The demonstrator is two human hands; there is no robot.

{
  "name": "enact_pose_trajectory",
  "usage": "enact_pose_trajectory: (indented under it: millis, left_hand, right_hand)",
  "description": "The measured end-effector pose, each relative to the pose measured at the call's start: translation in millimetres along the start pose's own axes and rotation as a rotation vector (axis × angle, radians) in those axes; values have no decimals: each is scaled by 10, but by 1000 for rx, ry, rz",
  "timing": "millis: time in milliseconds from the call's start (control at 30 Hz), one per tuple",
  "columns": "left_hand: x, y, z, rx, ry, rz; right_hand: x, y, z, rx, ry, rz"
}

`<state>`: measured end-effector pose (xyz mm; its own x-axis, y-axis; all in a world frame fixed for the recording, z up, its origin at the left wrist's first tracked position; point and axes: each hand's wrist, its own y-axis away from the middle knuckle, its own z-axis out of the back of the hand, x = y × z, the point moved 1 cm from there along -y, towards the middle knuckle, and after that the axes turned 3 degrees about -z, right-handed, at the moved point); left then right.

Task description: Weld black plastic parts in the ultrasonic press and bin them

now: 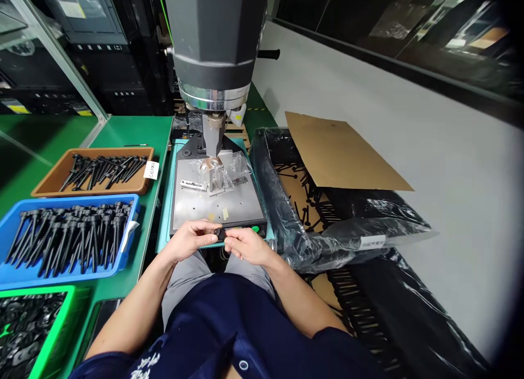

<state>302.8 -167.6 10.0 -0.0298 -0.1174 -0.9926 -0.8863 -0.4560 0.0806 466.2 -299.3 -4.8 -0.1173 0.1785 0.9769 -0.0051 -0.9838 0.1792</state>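
My left hand (pixel 195 239) and my right hand (pixel 248 244) meet in front of me, at the near edge of the machine's metal base plate (pixel 196 208). Between their fingertips is a small black part (pixel 220 234), pinched from both sides; its exact kind is too small to make out. Beyond the hands, a metal fixture block (pixel 215 177) with clear plastic film around it stands on the plate. The machine's tapered metal tool (pixel 213 136) points down right above that block. A green button (pixel 255 229) shows just beyond my right hand.
To the left are a brown tray (pixel 49 190) and a blue tray (pixel 69 280) of black screw-like rods, and a green crate (pixel 53 335) of black parts. On the right stands a plastic-lined box (pixel 286 231) of rods with a cardboard sheet (pixel 347 155). The grey machine head (pixel 216 35) hangs overhead.
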Motion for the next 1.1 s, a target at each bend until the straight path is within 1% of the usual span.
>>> enact_pose_trajectory:
  millis: [100, 133, 267, 367, 500, 600, 667, 733, 800, 933, 1033, 1100]
  left_hand:
    - [16, -26, -7, -14, -2, -2]
    - [21, -34, -12, -11, 8, -1]
    - [30, -63, -36, 4, 60, 20]
    - [40, -94, -35, 7, 23, 15]
    - [49, -149, -3, 119, -104, -9]
    - [33, -189, 16, 173, -172, -10]
    - [17, -213, 18, 182, -179, -15]
    - [13, -235, 14, 174, -166, -20]
    - [29, -254, 7, 160, -143, -12]
    - [112, -278, -16, 123, -119, 26]
    - [204, -288, -24, 51, -151, 12]
    - [289, -295, -6, -29, -142, 22]
  right_hand:
    - [-21, -16, -31, -66, 8, 47]
    - [-27, -20, -42, -60, -16, 44]
    - [-48, -20, -59, 37, -221, -44]
    - [-72, -10, -43, 13, -248, -55]
    - [-164, -13, -38, 60, -301, -105]
    - [-219, -30, -42, 6, -267, -58]
    - [-236, -40, -56, 1, -290, -44]
    - [-251, -49, -76, 17, -387, -71]
    - [-271, -59, -91, 6, -461, -95]
    - [-322, -96, -107, -19, -515, -112]
    - [-358, -142, -110, -61, -521, -86]
    - [-389, -164, -112, -94, -537, -66]
